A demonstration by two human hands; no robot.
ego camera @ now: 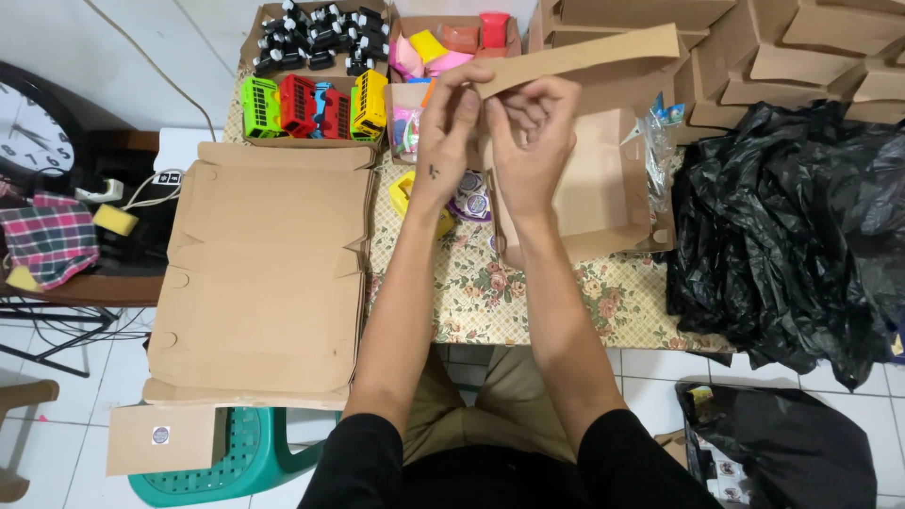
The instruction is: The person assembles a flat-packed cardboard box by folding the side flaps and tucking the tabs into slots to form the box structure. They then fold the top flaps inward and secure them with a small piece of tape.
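Cardboard fills most of the low table with the floral-patterned cloth (566, 302). At the middle of that table stands a half-folded brown cardboard box (603, 188), its long lid flap raised toward the table's far edge. The left hand (448, 132) pinches the near end of that flap between thumb and curled fingers; the right hand (528, 141) is closed on the box edge just beside it, fingers bent in, the two hands almost touching.

On the table's left side, overhanging a green plastic stool (236, 462), lies a stack of flat unfolded brown box blanks (264, 273); a loose brown card with a small round sticker (160, 435) rests at its near end. At the table's far left, an open carton holds toy buses in green, red, blue and yellow (311, 106) with small black-and-white toys (320, 33) behind them. Next to it, another carton holds pink, yellow and red blocks (448, 42). Assembled brown boxes (801, 47) are piled at the far right, and black plastic bags (792, 226) cover the table's right side.
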